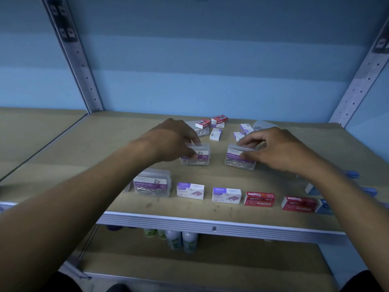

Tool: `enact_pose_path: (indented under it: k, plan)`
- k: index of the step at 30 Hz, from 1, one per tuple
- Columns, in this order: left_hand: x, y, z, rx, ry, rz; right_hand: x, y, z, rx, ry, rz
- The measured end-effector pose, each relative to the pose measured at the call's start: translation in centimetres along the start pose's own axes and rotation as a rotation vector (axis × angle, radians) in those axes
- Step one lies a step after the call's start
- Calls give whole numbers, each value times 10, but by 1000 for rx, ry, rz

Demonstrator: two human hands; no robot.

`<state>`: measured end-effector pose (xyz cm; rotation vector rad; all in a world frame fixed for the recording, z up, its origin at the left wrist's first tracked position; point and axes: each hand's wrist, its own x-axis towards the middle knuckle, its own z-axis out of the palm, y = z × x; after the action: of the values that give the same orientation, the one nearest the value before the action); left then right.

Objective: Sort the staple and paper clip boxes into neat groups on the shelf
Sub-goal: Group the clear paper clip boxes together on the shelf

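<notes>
your left hand (168,140) pinches a clear paper clip box (195,154) from above, fingers curled over its top edge and thumb on the front label. your right hand (273,150) holds a second clear paper clip box (240,158) in the same way, fingers bent around its top and thumb on the purple label. both boxes stand on the shelf board (105,148), a little apart from each other, behind the front row. in that front row, near the shelf's white front edge (189,221), you have from left to right a stack of paper clip boxes (152,183), two purple and white staple boxes (190,190) (227,195), and two red staple boxes (260,199) (299,204). behind your hands, close to the blue back wall (210,70), small red staple boxes (219,119) and white staple boxes (215,134) lie mixed, not in order. at the right end of the front row there are blue boxes (324,206), partly hidden by your right arm.
</notes>
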<state>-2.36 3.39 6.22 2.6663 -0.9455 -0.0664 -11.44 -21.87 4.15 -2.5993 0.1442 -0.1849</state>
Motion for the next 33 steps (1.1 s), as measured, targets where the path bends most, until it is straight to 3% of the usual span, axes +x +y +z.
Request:
enact_pose_path:
  k: [13,33]
  plan:
    - [-47,-91,-43,17,65,-146,30,-88,59,105,-43,-159]
    - [-70,-126,-54,65,62,-142,42,-132,93,167,-53,-240]
